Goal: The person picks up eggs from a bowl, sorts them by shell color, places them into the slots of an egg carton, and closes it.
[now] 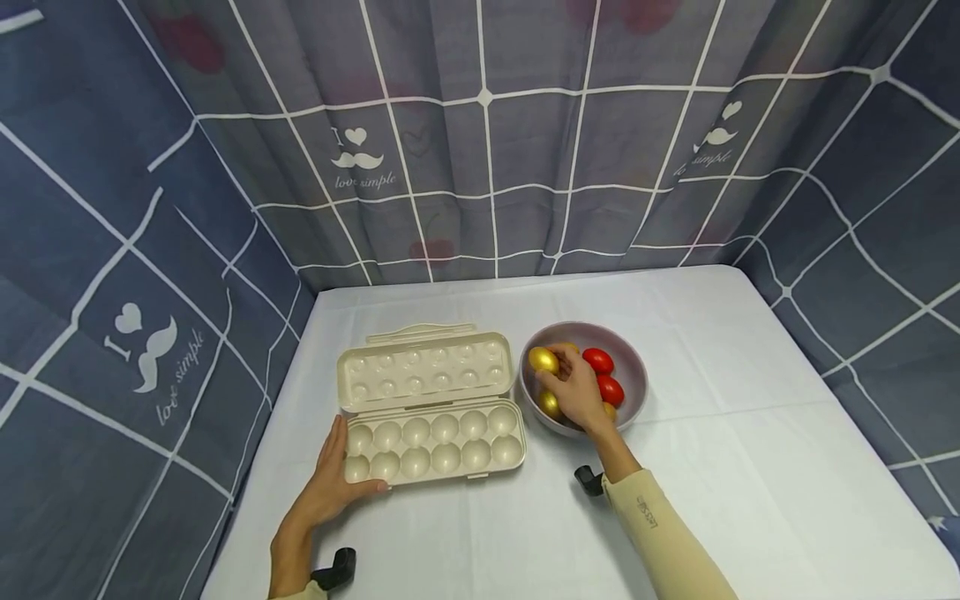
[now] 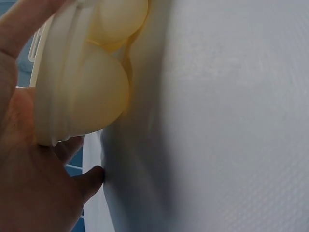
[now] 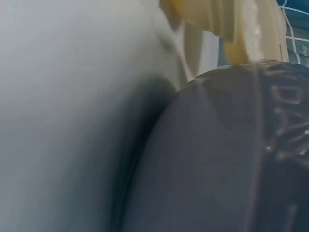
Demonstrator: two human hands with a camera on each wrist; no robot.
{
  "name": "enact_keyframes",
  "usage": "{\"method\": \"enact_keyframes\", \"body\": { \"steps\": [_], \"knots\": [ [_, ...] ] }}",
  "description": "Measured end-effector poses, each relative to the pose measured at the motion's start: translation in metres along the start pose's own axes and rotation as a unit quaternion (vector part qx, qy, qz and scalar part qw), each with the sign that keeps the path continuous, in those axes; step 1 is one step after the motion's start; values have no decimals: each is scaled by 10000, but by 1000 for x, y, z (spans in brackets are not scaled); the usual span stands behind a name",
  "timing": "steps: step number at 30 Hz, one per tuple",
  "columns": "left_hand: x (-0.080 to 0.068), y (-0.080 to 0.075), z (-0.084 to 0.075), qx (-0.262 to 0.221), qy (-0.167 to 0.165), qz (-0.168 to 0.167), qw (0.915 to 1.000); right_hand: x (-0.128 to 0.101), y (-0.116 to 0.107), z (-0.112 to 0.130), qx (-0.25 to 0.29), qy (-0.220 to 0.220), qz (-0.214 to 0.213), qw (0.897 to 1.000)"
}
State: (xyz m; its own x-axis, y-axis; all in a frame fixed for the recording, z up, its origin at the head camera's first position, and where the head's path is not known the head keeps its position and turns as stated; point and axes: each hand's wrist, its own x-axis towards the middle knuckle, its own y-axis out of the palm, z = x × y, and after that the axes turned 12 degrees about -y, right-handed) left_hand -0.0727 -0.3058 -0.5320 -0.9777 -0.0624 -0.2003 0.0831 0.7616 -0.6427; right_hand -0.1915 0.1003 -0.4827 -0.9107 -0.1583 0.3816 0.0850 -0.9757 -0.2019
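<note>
An egg carton (image 1: 444, 481) in cream plastic lies with its lid (image 1: 423, 371) folded back and bare egg cups in its base. My left hand (image 1: 333, 483) rests against its left front corner, thumb along the front edge and fingers straight along the left side. In the left wrist view, the carton's end (image 2: 63, 82) meets the palm. To the right, my right hand (image 1: 579, 390) reaches into a mauve bowl (image 1: 636, 375) and pinches a gold egg (image 1: 543, 359) between thumb and fingers. The bowl's outer wall (image 3: 203, 159) fills the right wrist view, which hides that hand.
Inside the bowl lie two red eggs (image 1: 598, 361) and more gold eggs (image 1: 550, 405), partly hidden by the hand. A white cloth (image 1: 720, 350) covers the table. Checked curtains (image 1: 525, 150) enclose the back and both sides. The carton stands close beside the bowl.
</note>
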Motion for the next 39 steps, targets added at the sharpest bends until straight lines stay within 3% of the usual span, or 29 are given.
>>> {"method": "enact_keyframes", "body": {
  "steps": [5,9,16,24,30,35,39],
  "knots": [
    [4,1,-3,-151,229,62,9996,-9,-3,32,210,-131,-471,9986],
    [1,-1,-1,-275,325,34,9991,-13,5,42,499,-323,-519,9969],
    [-2,-1,2,-561,445,62,9974,-19,36,46,1160,-721,-169,9905],
    [0,1,3,-561,507,29,9971,-24,71,43,1179,-832,124,9895],
    [-1,1,5,-582,418,30,9974,-23,91,47,1097,-691,656,9894],
    [-1,0,8,-651,496,-29,9966,-24,125,26,1135,-490,1032,9869],
    [1,3,7,-798,693,41,9944,-27,148,14,744,-500,1169,9891]
  ]
}}
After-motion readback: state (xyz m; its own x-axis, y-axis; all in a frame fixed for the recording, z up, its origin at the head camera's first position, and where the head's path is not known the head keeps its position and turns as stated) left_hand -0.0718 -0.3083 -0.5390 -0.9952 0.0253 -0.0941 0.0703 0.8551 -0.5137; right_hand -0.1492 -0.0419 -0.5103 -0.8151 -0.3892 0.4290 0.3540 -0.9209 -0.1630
